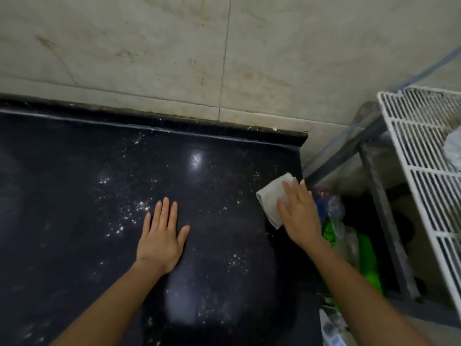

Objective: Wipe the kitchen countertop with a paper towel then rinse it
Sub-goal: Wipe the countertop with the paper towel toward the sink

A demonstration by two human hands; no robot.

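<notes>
Head view, and the folded towel sits at the right edge of the table, toward the far right corner. The right grip lies flat on top of it, fingers straight and spread, pressing down rather than pinching. The left grip is spread flat on the bare table near the middle, holding nothing. White specks are scattered across the dark top, so there looks to be plenty left to wipe. That towel should be light, soft and limp, likely to tear once soaked. Best driven with a flat palm over the fold. For the rinse, gather the whole pad instead of tugging one corner.
</notes>
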